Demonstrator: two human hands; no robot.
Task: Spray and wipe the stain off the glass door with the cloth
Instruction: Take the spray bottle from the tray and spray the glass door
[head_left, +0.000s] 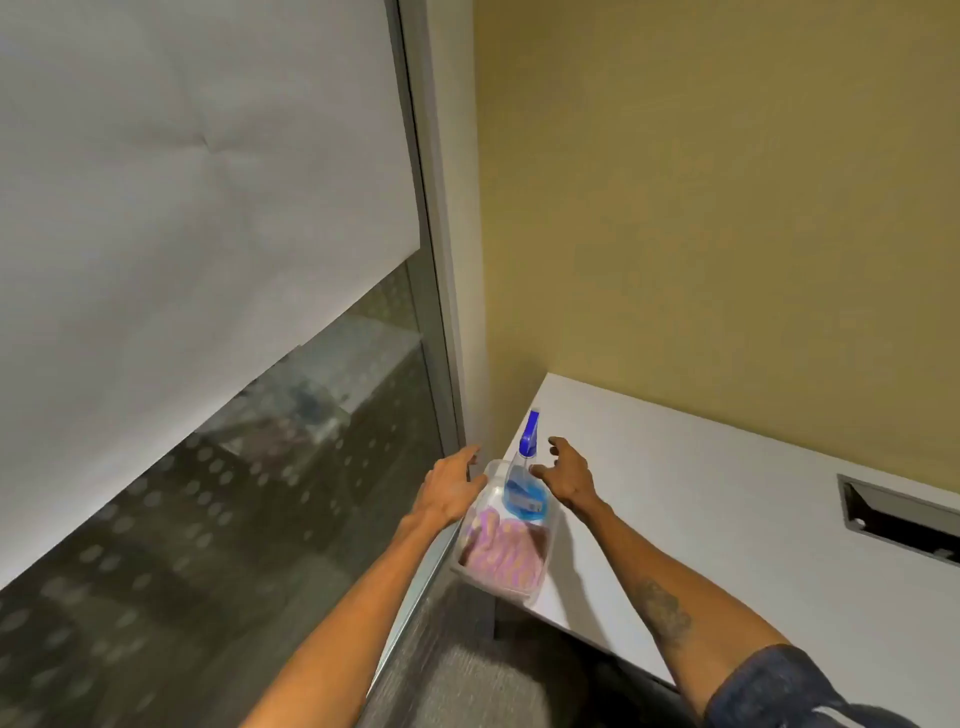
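Above the clear bin (540, 564), both hands, left hand (451, 487) and right hand (567, 476), reach with fingers spread wide beside the spray bottle (523, 480), holding nothing; its label seems unreadable

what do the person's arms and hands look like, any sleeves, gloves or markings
Both hands are bare, with no gloves, rings or watch visible on the left hand or the right hand. The left forearm is uncovered as far as the picture shows. The right forearm carries a dark tattoo, too blurred to read, and above it sits a dark blue-grey short sleeve.
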